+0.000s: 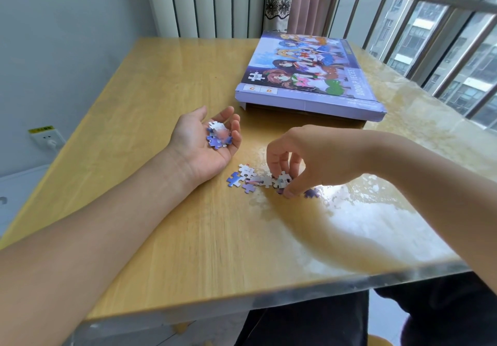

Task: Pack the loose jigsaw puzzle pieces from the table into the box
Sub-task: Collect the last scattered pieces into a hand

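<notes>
Head view. The left hand (207, 138) lies palm up on the pale wooden table (150, 98), fingers loosely cupped around a small heap of purple-and-white cardboard jigsaw pieces (218, 135). The right hand (293, 157) reaches down, fingertips (290, 192) pinching one piece from the loose scatter of pieces (248, 178) lying just beside the left wrist. The flat purple illustrated puzzle box (309, 76) rests farther back, well apart, apparently closed. Step in hand: gathering. The next move likely calls for transferring the pinched piece to the cupped palm, then opening the box.
</notes>
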